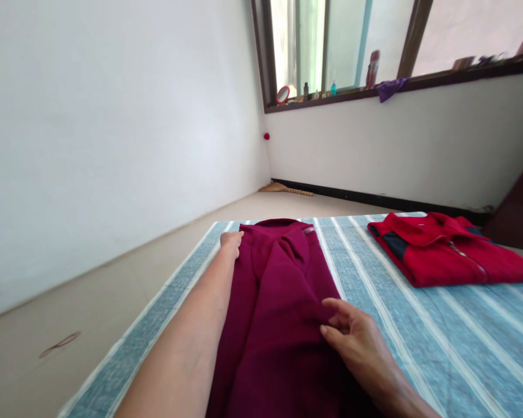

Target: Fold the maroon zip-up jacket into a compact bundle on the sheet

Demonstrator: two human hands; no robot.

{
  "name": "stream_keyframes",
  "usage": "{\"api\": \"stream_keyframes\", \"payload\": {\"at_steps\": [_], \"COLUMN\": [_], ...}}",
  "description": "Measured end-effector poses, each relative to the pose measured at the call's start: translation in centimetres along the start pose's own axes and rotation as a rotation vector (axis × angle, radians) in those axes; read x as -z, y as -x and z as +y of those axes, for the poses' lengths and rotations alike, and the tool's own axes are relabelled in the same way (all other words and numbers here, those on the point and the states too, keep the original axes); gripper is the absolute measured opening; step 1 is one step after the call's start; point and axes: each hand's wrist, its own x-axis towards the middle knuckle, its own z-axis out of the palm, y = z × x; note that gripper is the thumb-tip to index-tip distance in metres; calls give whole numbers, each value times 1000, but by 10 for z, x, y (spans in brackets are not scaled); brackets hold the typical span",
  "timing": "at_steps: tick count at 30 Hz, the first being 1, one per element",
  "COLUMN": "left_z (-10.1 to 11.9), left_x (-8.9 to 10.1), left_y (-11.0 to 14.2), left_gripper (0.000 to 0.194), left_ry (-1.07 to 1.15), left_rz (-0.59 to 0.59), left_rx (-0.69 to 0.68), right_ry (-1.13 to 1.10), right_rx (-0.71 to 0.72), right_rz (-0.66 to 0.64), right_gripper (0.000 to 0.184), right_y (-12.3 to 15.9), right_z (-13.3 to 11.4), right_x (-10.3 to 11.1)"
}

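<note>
A maroon garment (283, 325) lies lengthwise before me on the blue-and-white striped cloth (366, 325), with a narrow folded piece running down its middle. At its far left corner is my left hand (232, 241), fingers curled round the fabric edge and partly hidden. My right hand (357, 337) hovers at the garment's right edge, thumb and fingers apart; whether the fingertips touch the fabric is hard to tell. To the right sits a folded red jacket (453, 255) with a collar, a zip and dark blue patches.
A white wall (113, 145) rises on the left. Past the far edge, a broom (283, 187) lies on the floor. The window sill holds a round mirror (283, 94), small bottles, a flask (373, 69) and a purple cloth (391, 89). A thin cord loop (60, 344) lies lower left.
</note>
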Motion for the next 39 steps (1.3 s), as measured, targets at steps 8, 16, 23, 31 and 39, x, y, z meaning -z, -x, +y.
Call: {"api": "stream_keyframes", "payload": {"at_steps": [8,16,23,31,39], "left_z": [6,4,10,24,13], "left_x": [5,2,-12,-14,-32], "left_y": [11,24,23,31,28], "left_gripper": [32,25,29,27,29], "left_ry": [-564,-794,-845,-890,-841], "left_rz": [-28,-45,-226,-89,-225], "left_rx": [-269,-477,-564,-586,-617], "right_ry": [20,75,113,141,141], "right_rx": [217,258,474,424,455], "right_rz": [-52,-136,-190,-146,-118], "right_gripper": [29,20,18,20,18], "right_y": [11,17,20,20,21], "right_z": [-7,-12,-22,-13,-13], "right_x": [-2,-2,-4,-8,-7]}}
